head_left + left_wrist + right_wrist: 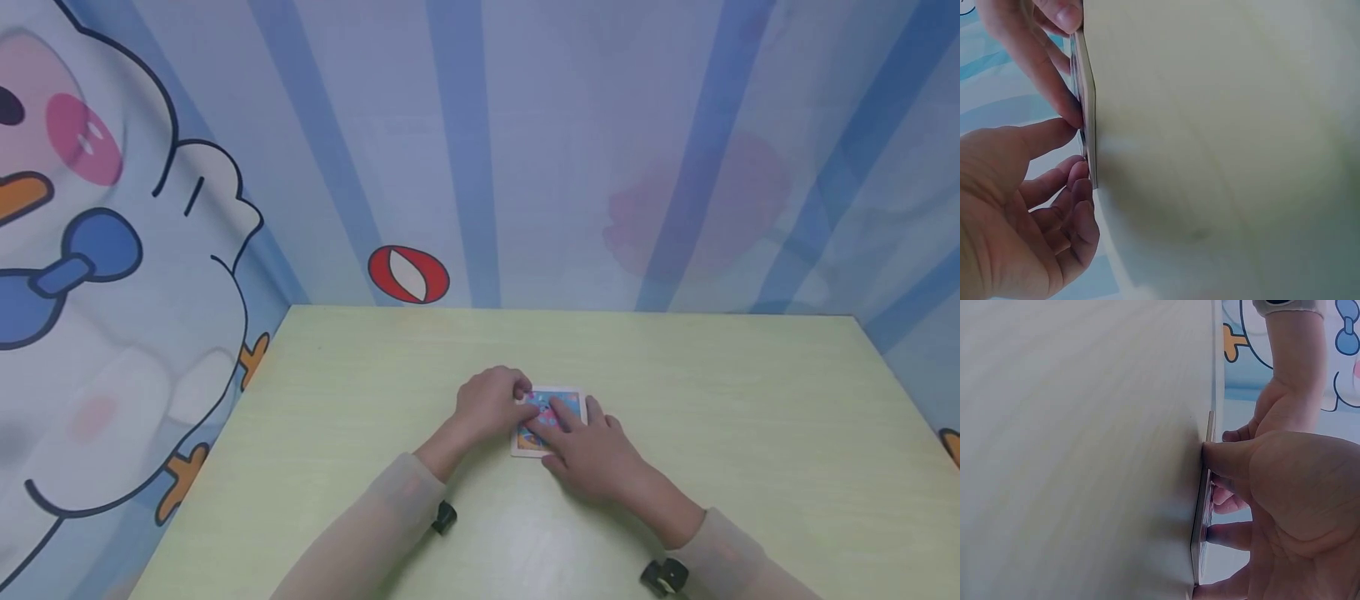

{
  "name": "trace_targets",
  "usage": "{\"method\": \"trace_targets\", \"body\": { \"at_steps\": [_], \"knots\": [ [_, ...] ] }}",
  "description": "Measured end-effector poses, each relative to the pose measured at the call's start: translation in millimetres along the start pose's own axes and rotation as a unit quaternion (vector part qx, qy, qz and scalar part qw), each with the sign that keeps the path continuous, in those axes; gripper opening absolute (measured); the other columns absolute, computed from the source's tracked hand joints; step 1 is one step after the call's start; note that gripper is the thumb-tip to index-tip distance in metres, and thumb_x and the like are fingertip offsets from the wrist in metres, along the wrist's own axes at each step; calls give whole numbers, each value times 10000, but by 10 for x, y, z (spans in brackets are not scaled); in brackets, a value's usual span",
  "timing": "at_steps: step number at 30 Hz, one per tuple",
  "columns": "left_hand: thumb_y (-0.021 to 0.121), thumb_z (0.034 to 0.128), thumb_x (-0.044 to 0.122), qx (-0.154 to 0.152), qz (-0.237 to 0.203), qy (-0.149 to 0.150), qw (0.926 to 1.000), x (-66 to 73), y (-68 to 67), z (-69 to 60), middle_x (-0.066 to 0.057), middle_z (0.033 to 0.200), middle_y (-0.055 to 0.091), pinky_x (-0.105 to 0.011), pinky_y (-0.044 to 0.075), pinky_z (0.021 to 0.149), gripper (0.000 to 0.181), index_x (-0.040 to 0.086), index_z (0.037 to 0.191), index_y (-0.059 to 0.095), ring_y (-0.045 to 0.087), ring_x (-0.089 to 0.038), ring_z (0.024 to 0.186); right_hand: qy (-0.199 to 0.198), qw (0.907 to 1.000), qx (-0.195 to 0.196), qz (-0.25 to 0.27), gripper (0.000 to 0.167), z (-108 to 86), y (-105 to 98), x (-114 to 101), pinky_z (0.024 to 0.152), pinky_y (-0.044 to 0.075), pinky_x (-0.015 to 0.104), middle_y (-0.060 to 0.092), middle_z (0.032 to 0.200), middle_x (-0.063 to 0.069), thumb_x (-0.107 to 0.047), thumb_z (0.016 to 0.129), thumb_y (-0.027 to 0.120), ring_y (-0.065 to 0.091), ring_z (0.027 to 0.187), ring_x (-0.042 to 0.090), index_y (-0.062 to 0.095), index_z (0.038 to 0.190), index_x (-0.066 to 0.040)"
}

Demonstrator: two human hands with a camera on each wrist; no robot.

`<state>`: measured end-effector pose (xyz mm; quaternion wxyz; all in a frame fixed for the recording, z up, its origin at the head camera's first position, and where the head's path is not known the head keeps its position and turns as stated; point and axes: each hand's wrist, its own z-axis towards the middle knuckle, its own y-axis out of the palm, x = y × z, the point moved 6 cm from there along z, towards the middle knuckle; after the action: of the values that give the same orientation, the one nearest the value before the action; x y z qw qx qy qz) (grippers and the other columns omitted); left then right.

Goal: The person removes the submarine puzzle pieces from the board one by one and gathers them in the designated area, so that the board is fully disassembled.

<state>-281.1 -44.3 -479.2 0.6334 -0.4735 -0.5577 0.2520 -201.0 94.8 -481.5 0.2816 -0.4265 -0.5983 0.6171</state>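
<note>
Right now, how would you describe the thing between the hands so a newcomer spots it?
On the pale tabletop, follow the sleeves to where the left hand and right hand come close. A flat, four-cornered panel lies there, touched by both hands. Its brightly coloured picture inside a pale border sets it apart from the plain tabletop.

Smooth picture board (543,401), perhaps cardboard

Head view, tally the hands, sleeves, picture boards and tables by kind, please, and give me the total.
Hands: 2 (left hand, right hand)
Sleeves: 2 (left sleeve, right sleeve)
Picture board: 1
Table: 1
Total: 6
</note>
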Motion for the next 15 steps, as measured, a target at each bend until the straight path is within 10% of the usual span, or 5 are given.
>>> {"method": "trace_targets", "body": {
  "at_steps": [15],
  "knots": [
    [774, 930, 300, 37, -542, -68, 9985, -13, -3, -5, 95, 905, 692, -341, 489, 698, 220, 186, 1096, 686, 636, -101, 802, -61, 10000, 51, 3, 524, -5, 6, -14, 978, 418, 719, 365, 1623, 212, -387, 1062, 562, 320, 1360, 687, 478, 1568, -279]
  ]
}}
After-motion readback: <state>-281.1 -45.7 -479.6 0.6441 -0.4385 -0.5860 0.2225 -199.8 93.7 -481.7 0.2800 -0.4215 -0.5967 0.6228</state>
